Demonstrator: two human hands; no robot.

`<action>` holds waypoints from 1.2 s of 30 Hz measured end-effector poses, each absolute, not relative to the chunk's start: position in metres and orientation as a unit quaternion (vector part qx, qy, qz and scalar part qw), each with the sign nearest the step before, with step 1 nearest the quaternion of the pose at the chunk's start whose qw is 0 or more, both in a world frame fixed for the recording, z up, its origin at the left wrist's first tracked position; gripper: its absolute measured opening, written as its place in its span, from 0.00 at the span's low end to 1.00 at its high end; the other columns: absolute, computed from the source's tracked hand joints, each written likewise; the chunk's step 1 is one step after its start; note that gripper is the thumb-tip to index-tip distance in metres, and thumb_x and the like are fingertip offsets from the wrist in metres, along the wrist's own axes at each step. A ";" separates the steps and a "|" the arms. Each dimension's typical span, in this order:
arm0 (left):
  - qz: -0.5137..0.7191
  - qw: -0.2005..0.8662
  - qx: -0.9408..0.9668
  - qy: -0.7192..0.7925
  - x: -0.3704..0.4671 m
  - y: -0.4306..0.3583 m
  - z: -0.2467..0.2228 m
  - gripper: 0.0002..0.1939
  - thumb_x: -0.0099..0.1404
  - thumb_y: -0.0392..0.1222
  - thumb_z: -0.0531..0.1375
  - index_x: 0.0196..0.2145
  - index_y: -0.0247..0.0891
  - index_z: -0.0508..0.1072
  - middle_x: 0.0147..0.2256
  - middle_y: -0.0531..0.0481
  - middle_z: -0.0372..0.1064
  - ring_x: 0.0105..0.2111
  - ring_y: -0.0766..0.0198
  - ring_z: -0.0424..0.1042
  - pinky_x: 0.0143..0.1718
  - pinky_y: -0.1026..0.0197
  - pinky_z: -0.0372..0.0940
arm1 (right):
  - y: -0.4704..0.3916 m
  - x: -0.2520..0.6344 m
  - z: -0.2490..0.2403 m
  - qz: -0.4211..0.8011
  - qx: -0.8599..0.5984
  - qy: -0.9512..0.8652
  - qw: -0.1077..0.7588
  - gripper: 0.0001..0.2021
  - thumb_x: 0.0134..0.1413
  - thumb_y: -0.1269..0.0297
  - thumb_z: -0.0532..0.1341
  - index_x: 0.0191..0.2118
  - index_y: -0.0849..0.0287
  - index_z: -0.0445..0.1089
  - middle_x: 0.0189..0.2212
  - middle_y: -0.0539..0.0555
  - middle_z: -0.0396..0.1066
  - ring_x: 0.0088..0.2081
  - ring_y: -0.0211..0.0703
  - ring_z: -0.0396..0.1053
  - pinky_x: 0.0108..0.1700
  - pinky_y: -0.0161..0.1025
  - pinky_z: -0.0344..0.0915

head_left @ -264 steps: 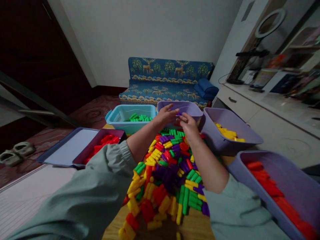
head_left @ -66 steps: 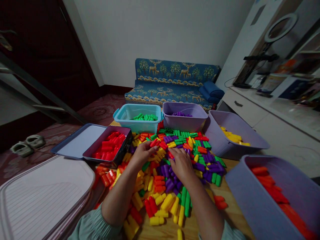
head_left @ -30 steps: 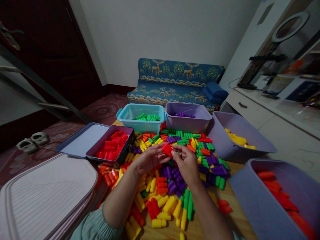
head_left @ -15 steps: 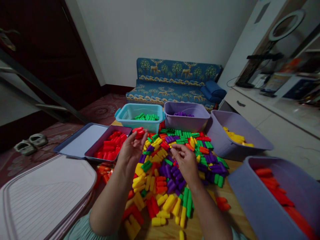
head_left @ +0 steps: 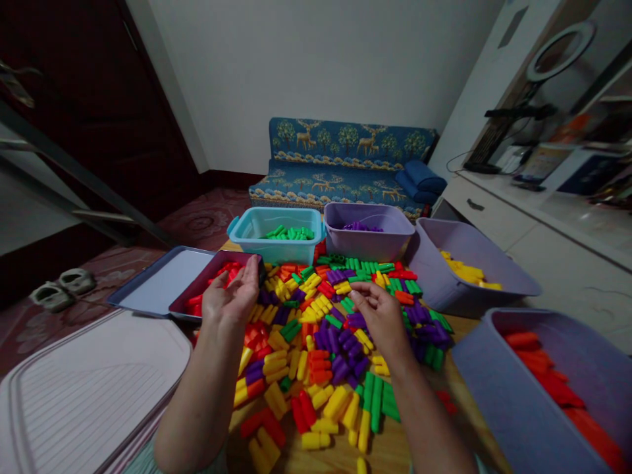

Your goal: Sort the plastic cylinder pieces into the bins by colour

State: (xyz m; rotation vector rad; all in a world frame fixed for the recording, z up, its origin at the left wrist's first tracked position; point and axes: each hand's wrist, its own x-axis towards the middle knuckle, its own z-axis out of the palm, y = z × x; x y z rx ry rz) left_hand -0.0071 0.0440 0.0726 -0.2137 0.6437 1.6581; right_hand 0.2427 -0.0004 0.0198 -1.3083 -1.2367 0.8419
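My left hand (head_left: pixel 231 293) is over the right side of a dark shallow box (head_left: pixel 185 293) of red toy blocks (head_left: pixel 195 304). Its palm faces up, the fingers are stretched out, and no block shows in it. My right hand (head_left: pixel 379 315) is above the heap of rod-shaped plastic blocks, fingers curled and thumb close to the index finger. Beside its fingertips lie joined yellow blocks (head_left: pixel 342 288); whether it grips anything is hidden. Purple blocks (head_left: pixel 340 345) and green blocks (head_left: pixel 376 401) lie in the heap below, among yellow, orange and red ones.
Along the table's (head_left: pixel 395 447) far edge stand a turquoise bin (head_left: pixel 276 249) with green blocks and a purple bin (head_left: pixel 368 245) with purple ones. To the right are a bin (head_left: pixel 444 289) of yellow blocks and a bin (head_left: pixel 513 395) of red-orange ones. A pale lid (head_left: pixel 93 388) lies left.
My left hand has moved left from above the heap to the red box; the red blocks it held no longer show in it. My right hand has shifted slightly right.
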 end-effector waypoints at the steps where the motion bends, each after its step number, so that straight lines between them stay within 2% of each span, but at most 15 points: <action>1: 0.717 0.635 -0.071 0.280 -0.004 0.043 0.072 0.17 0.67 0.32 0.44 0.52 0.26 0.61 0.42 0.36 0.70 0.45 0.59 0.74 0.36 0.61 0.75 | -0.001 0.244 0.021 0.357 -0.553 -0.534 0.530 0.13 0.49 0.58 0.62 0.37 0.60 0.73 0.31 0.54 0.75 0.29 0.41 0.71 0.31 0.37 0.69; 4: 0.703 0.641 0.023 0.307 0.004 0.042 0.070 0.12 0.63 0.30 0.50 0.43 0.32 0.68 0.38 0.42 0.72 0.41 0.61 0.76 0.38 0.62 0.74 | -0.003 0.251 0.025 0.358 -0.560 -0.590 0.459 0.11 0.47 0.61 0.62 0.37 0.59 0.74 0.31 0.53 0.75 0.31 0.41 0.72 0.33 0.37 0.68; 7: 0.673 0.629 0.150 0.359 0.010 0.042 0.067 0.09 0.60 0.31 0.55 0.39 0.33 0.71 0.35 0.45 0.74 0.34 0.64 0.76 0.34 0.65 0.72 | -0.007 0.257 0.028 0.332 -0.566 -0.650 0.383 0.12 0.44 0.66 0.64 0.38 0.57 0.75 0.31 0.51 0.76 0.30 0.41 0.71 0.33 0.37 0.67; 12: 0.564 0.607 0.371 0.420 0.018 0.039 0.058 0.15 0.55 0.40 0.63 0.41 0.33 0.73 0.36 0.44 0.75 0.30 0.65 0.74 0.31 0.66 0.69 | -0.020 0.247 0.031 0.275 -0.563 -0.735 0.259 0.18 0.41 0.71 0.63 0.43 0.52 0.74 0.32 0.49 0.75 0.27 0.39 0.69 0.31 0.35 0.64; 15: 0.474 0.537 0.511 0.475 0.024 0.037 0.048 0.20 0.53 0.46 0.65 0.43 0.34 0.74 0.36 0.44 0.75 0.31 0.62 0.74 0.31 0.64 0.66 | -0.031 0.227 0.029 0.213 -0.552 -0.785 0.186 0.20 0.41 0.73 0.63 0.44 0.51 0.73 0.38 0.51 0.74 0.34 0.42 0.71 0.36 0.36 0.64; 19: 0.372 0.428 0.656 0.497 0.033 0.038 0.031 0.18 0.54 0.45 0.65 0.41 0.35 0.77 0.34 0.44 0.76 0.32 0.59 0.73 0.33 0.63 0.65 | -0.035 0.210 0.023 0.147 -0.567 -0.801 0.123 0.16 0.42 0.75 0.60 0.39 0.54 0.74 0.39 0.54 0.72 0.41 0.47 0.71 0.40 0.39 0.64; 21: 0.347 0.418 0.683 0.488 0.038 0.038 0.025 0.17 0.55 0.45 0.64 0.42 0.36 0.78 0.34 0.44 0.76 0.34 0.58 0.73 0.35 0.62 0.65 | -0.030 0.211 0.021 0.146 -0.578 -0.789 0.150 0.16 0.43 0.76 0.58 0.40 0.54 0.73 0.39 0.54 0.72 0.41 0.47 0.71 0.42 0.39 0.64; 24: 0.327 0.467 0.674 0.470 0.044 0.036 0.022 0.20 0.56 0.48 0.64 0.44 0.36 0.77 0.39 0.41 0.75 0.36 0.56 0.73 0.33 0.62 0.65 | -0.018 0.218 0.021 0.168 -0.603 -0.740 0.247 0.14 0.44 0.75 0.58 0.38 0.56 0.72 0.38 0.54 0.71 0.40 0.45 0.70 0.43 0.38 0.64; 28: 0.313 0.588 0.606 0.435 0.055 0.028 0.028 0.28 0.57 0.55 0.62 0.50 0.35 0.73 0.43 0.40 0.73 0.39 0.55 0.72 0.32 0.62 0.66 | -0.009 0.223 0.023 0.201 -0.599 -0.664 0.400 0.10 0.47 0.73 0.57 0.36 0.57 0.71 0.37 0.52 0.70 0.29 0.38 0.68 0.34 0.36 0.66; 30: 0.319 0.641 0.567 0.406 0.061 0.023 0.031 0.29 0.59 0.58 0.60 0.51 0.36 0.72 0.42 0.40 0.72 0.40 0.56 0.72 0.35 0.61 0.67 | -0.009 0.222 0.025 0.233 -0.575 -0.643 0.450 0.10 0.48 0.72 0.56 0.37 0.58 0.70 0.37 0.52 0.70 0.27 0.36 0.67 0.33 0.35 0.66; 34: 0.327 0.695 0.532 0.356 0.066 0.021 0.026 0.27 0.57 0.55 0.63 0.51 0.39 0.71 0.38 0.44 0.72 0.36 0.61 0.72 0.34 0.61 0.68 | -0.009 0.223 0.029 0.335 -0.515 -0.635 0.468 0.13 0.52 0.70 0.54 0.44 0.58 0.68 0.43 0.55 0.69 0.30 0.35 0.70 0.32 0.33 0.67; 36: 0.331 0.696 0.522 0.366 0.065 0.024 0.021 0.27 0.54 0.53 0.66 0.49 0.38 0.72 0.36 0.46 0.72 0.32 0.64 0.71 0.31 0.64 0.67 | -0.008 0.234 0.032 0.322 -0.536 -0.638 0.448 0.14 0.52 0.68 0.55 0.46 0.57 0.68 0.45 0.55 0.70 0.30 0.35 0.70 0.33 0.34 0.67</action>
